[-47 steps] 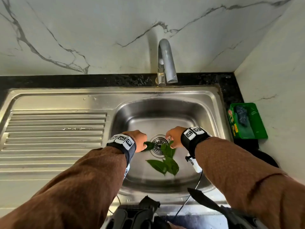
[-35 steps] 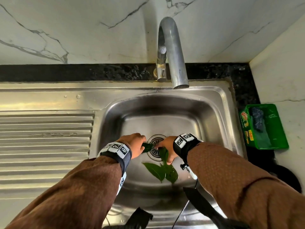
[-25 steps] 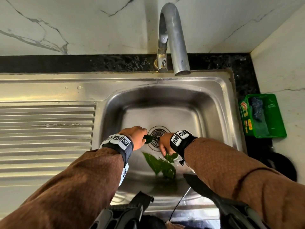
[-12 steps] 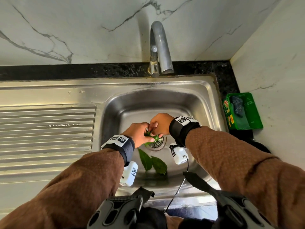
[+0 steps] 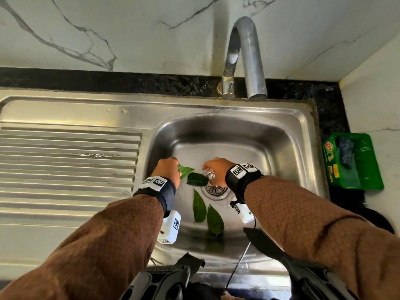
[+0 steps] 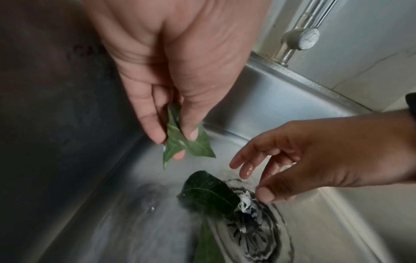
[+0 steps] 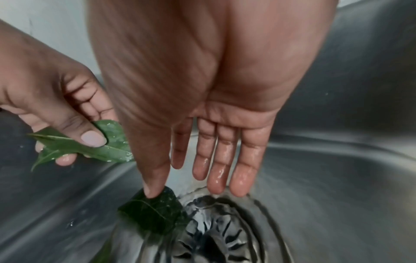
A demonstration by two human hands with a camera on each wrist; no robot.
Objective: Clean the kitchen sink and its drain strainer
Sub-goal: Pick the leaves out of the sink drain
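In the steel sink point(image 5: 287, 135) the round drain strainer point(image 5: 216, 189) point(image 6: 254, 226) point(image 7: 216, 234) lies at the bowl's bottom. My left hand point(image 5: 168, 168) point(image 6: 173, 135) pinches green leaves point(image 5: 184, 171) point(image 6: 186, 144) point(image 7: 90, 146) between thumb and fingers, left of the drain. My right hand point(image 5: 213, 169) point(image 7: 202, 181) hangs over the strainer with wet, straight fingers, holding nothing. Its thumb tip is at a dark leaf point(image 5: 197, 179) point(image 6: 208, 193) point(image 7: 153, 211) lying at the strainer's left edge. Two more leaves point(image 5: 207, 212) lie on the bowl floor nearer me.
The tap point(image 5: 246, 59) arches over the bowl's back edge. A ribbed drainboard point(image 5: 67, 161) lies to the left. A green tray point(image 5: 355, 161) holding a dark scrubber stands on the black counter at the right, by the wall.
My hands, together over the drain half a second ago, have moved apart. The left one now holds leaves off to the left. The right one has opened above the strainer.
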